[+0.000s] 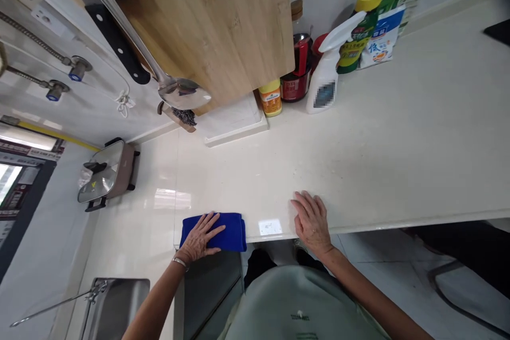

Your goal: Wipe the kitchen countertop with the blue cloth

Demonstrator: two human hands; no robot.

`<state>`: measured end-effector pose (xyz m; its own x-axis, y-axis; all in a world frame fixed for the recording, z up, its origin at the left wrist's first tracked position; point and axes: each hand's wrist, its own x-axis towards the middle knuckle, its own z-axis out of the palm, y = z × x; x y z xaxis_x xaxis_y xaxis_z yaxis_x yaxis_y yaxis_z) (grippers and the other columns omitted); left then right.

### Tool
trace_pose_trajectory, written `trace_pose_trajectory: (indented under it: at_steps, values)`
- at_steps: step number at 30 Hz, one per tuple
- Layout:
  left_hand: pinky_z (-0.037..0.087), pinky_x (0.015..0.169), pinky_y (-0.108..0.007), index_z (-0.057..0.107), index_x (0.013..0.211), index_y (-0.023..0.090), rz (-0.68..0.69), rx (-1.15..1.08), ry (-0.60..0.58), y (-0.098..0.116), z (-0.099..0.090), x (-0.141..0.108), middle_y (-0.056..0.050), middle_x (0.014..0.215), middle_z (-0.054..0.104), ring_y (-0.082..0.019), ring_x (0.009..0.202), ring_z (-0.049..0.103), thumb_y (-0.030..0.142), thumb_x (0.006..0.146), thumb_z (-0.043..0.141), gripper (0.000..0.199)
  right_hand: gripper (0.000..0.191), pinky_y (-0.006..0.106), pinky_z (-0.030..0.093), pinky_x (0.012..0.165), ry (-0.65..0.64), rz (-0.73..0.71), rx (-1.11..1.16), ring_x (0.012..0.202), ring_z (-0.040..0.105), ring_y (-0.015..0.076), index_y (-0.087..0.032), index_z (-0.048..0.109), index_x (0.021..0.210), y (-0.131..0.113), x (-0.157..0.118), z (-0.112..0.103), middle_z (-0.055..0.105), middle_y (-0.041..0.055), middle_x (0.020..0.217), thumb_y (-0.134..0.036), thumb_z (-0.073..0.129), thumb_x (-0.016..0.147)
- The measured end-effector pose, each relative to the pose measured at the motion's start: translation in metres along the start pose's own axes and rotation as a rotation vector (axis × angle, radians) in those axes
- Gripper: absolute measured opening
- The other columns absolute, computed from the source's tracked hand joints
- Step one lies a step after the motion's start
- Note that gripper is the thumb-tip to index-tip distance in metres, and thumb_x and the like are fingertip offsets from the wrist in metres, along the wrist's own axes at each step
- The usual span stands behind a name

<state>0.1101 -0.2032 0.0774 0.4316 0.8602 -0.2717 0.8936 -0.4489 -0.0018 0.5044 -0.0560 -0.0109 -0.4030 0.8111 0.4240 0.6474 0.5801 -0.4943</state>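
My left hand (200, 238) lies flat with spread fingers on a folded blue cloth (233, 228), which sits at the counter's front edge and hangs slightly over it. A bracelet circles that wrist. Farther right, my right hand (313, 223) rests on the pale countertop (271, 180), palm down. Its fingers are loosely bent, with the thumb apart, and no object shows in them; the palm's underside is hidden. Against the wall beyond it stands a white spray bottle (325, 77), apart from both hands.
A wooden cutting board (223, 21), a ladle (181, 93) and a black-handled knife (117, 42) hang above the counter. Bottles and packets (382, 37) line the wall. An electric pan (105, 172) stands at the left corner, and a steel sink (119, 305) lies at lower left.
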Motion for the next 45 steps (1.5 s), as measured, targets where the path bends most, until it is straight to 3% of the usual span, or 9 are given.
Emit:
trace_pose_trajectory:
  at_steps: [7, 12, 19, 24, 28, 36, 39, 42, 45]
  values:
    - [0.028, 0.118, -0.058, 0.034, 0.153, 0.031, 0.03, 0.006, 0.061, 0.044, 0.008, 0.056, -0.013, 0.166, 0.016, -0.037, 0.151, 0.018, 0.051, 0.08, 0.072, 0.085, 0.043, 0.056, 0.029, 0.12, 0.082, 0.117, 0.092, 0.141, 0.04, 0.0251, -0.021, 0.049, 0.133, -0.008, 0.006, 0.004, 0.055, 0.0082, 0.141, -0.012, 0.039, 0.093]
    - [0.022, 0.122, -0.054, 0.027, 0.155, 0.036, 0.115, -0.081, 0.127, 0.087, -0.003, 0.115, -0.008, 0.167, 0.013, -0.033, 0.152, 0.015, 0.054, 0.087, 0.064, 0.08, 0.037, 0.056, 0.034, 0.117, 0.185, 0.246, 0.252, 0.131, 0.051, 0.0224, -0.024, 0.056, 0.125, -0.008, 0.015, 0.003, 0.063, 0.0056, 0.129, -0.017, 0.034, 0.095]
    - [0.018, 0.123, -0.055, 0.032, 0.154, 0.029, 0.199, -0.207, 0.244, 0.155, -0.008, 0.201, -0.01, 0.166, 0.018, -0.034, 0.152, 0.014, 0.053, 0.092, 0.054, 0.07, 0.033, 0.052, 0.047, 0.108, 0.298, 0.314, 0.295, 0.125, 0.056, 0.025, -0.024, 0.06, 0.121, -0.026, 0.005, -0.032, 0.064, 0.0081, 0.126, -0.025, 0.041, 0.095]
    - [0.013, 0.125, -0.053, 0.043, 0.149, 0.021, 0.236, -0.24, 0.304, 0.173, 0.001, 0.223, -0.012, 0.164, 0.023, -0.035, 0.152, 0.015, 0.046, 0.093, 0.052, 0.061, 0.034, 0.053, 0.048, 0.106, 0.205, 0.315, 0.248, 0.124, 0.056, 0.027, -0.023, 0.059, 0.126, -0.054, -0.019, -0.034, 0.062, 0.0103, 0.131, -0.028, 0.043, 0.095]
    - [0.015, 0.125, -0.05, 0.045, 0.148, 0.021, 0.228, -0.274, 0.304, 0.151, 0.008, 0.194, -0.011, 0.164, 0.024, -0.032, 0.152, 0.015, 0.046, 0.095, 0.049, 0.058, 0.034, 0.051, 0.052, 0.101, 0.119, 0.392, 0.239, 0.119, 0.059, 0.0273, -0.023, 0.06, 0.122, -0.067, -0.029, -0.02, 0.063, 0.0103, 0.129, -0.034, 0.041, 0.096]
    - [0.017, 0.124, -0.048, 0.03, 0.155, 0.032, 0.09, -0.267, 0.285, 0.073, 0.022, 0.077, -0.006, 0.166, 0.02, -0.029, 0.153, 0.015, 0.059, 0.093, 0.05, 0.07, 0.034, 0.032, 0.059, 0.079, 0.03, 0.331, 0.276, 0.115, 0.062, 0.0234, -0.026, 0.06, 0.124, -0.102, -0.013, -0.009, 0.061, 0.0081, 0.132, -0.035, 0.042, 0.097]
    - [0.019, 0.124, -0.05, 0.028, 0.155, 0.035, -0.009, -0.253, 0.267, 0.045, 0.032, 0.032, -0.005, 0.166, 0.021, -0.029, 0.153, 0.016, 0.064, 0.091, 0.05, 0.073, 0.032, 0.033, 0.059, 0.082, -0.018, 0.277, 0.35, 0.11, 0.065, 0.0218, -0.025, 0.059, 0.123, -0.119, -0.005, 0.007, 0.063, 0.0081, 0.128, -0.033, 0.04, 0.098]
    - [0.022, 0.122, -0.052, 0.029, 0.154, 0.037, -0.116, -0.23, 0.243, 0.018, 0.04, -0.013, -0.005, 0.166, 0.02, -0.03, 0.152, 0.018, 0.065, 0.087, 0.056, 0.078, 0.033, 0.029, 0.06, 0.074, -0.091, 0.226, 0.41, 0.101, 0.068, 0.019, -0.024, 0.057, 0.125, -0.133, -0.001, 0.029, 0.063, 0.0085, 0.126, -0.029, 0.039, 0.098]
    - [0.025, 0.122, -0.052, 0.03, 0.154, 0.036, -0.181, -0.194, 0.226, -0.008, 0.044, -0.053, -0.005, 0.165, 0.022, -0.03, 0.151, 0.021, 0.063, 0.084, 0.061, 0.081, 0.032, 0.032, 0.061, 0.082, -0.132, 0.145, 0.397, 0.097, 0.068, 0.0172, -0.024, 0.057, 0.123, -0.146, -0.001, 0.051, 0.062, 0.0086, 0.128, -0.023, 0.038, 0.097]
